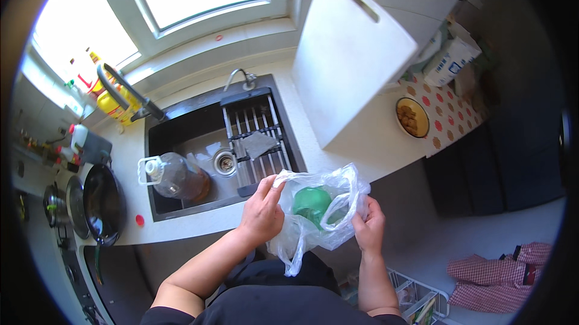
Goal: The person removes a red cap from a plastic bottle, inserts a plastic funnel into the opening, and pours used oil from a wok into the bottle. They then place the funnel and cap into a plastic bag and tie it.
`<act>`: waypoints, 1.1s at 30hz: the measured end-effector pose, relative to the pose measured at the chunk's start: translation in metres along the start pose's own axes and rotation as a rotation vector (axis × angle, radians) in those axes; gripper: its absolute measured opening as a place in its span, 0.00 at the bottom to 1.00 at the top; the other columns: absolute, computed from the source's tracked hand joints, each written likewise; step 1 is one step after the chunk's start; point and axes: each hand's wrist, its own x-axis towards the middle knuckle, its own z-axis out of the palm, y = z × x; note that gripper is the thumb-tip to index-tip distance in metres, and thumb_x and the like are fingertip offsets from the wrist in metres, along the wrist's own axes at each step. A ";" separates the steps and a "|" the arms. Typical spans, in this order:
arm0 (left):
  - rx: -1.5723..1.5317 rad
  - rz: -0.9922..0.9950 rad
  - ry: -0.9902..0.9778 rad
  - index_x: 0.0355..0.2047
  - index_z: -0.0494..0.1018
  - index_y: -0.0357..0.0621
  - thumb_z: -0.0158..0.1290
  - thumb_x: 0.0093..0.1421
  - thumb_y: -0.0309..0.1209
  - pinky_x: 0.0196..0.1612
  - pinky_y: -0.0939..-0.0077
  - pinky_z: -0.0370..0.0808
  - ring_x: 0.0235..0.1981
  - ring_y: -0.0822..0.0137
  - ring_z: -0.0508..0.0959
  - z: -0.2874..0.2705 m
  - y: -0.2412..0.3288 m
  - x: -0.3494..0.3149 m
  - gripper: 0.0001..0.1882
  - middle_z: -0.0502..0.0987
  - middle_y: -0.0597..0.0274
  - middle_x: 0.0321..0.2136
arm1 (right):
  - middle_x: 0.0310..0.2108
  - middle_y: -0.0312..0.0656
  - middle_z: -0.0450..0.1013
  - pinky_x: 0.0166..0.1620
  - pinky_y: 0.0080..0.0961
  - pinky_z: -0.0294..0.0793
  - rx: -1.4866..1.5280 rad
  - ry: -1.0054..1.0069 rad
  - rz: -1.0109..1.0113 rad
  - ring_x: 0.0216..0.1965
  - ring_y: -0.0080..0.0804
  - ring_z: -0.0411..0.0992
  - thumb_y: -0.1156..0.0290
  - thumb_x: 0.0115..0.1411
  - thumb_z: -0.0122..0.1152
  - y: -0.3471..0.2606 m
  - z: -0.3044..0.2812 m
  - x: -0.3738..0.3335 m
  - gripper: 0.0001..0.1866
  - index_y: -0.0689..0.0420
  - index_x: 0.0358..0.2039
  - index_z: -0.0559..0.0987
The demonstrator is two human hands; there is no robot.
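Note:
Between my two hands hangs a thin, see-through white plastic bag (338, 239), held in front of the counter's edge. A green rounded thing (312, 200) shows inside it; its kind I cannot make out. My left hand (263, 211) pinches the bag's left rim with thumb and fingers. On the other side, my right hand (369, 227) grips the right rim near a looped handle. The mouth of the bag is spread, facing up.
The black sink (158, 138) holds a large clear jug (175, 175) and a drying rack with a grey cloth (259, 144). A white cutting board (356, 53) stands upright on the counter. Right of it sits a bowl of brown food (412, 117). A black wok (104, 204) is far left.

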 end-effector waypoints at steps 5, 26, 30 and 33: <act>0.098 -0.101 -0.035 0.55 0.58 0.31 0.44 0.42 0.16 0.48 0.62 0.71 0.51 0.43 0.67 -0.018 -0.028 -0.033 0.34 0.62 0.41 0.53 | 0.42 0.47 0.67 0.40 0.26 0.72 -0.887 0.089 -0.693 0.38 0.36 0.71 0.78 0.43 0.65 -0.031 0.048 -0.010 0.30 0.60 0.49 0.69; 0.057 -0.142 -0.317 0.59 0.55 0.39 0.44 0.39 0.16 0.49 0.64 0.71 0.53 0.49 0.67 -0.011 -0.019 -0.039 0.40 0.52 0.52 0.62 | 0.18 0.41 0.71 0.28 0.37 0.76 -1.445 -0.492 -0.624 0.24 0.46 0.75 0.68 0.54 0.55 0.016 0.049 0.018 0.09 0.57 0.34 0.74; -0.029 -0.051 -0.263 0.58 0.56 0.37 0.44 0.39 0.16 0.50 0.64 0.70 0.54 0.48 0.66 -0.012 -0.007 -0.029 0.40 0.53 0.51 0.62 | 0.21 0.43 0.74 0.26 0.40 0.75 -1.405 -0.382 -0.545 0.23 0.47 0.75 0.74 0.50 0.53 0.030 0.030 0.018 0.05 0.56 0.29 0.74; -0.052 -0.023 -0.316 0.57 0.57 0.36 0.44 0.39 0.16 0.49 0.63 0.71 0.53 0.47 0.66 -0.008 0.006 -0.016 0.38 0.53 0.51 0.62 | 0.25 0.46 0.75 0.28 0.41 0.75 -1.251 -0.327 -0.449 0.23 0.47 0.74 0.74 0.51 0.52 0.000 0.002 0.011 0.04 0.57 0.27 0.75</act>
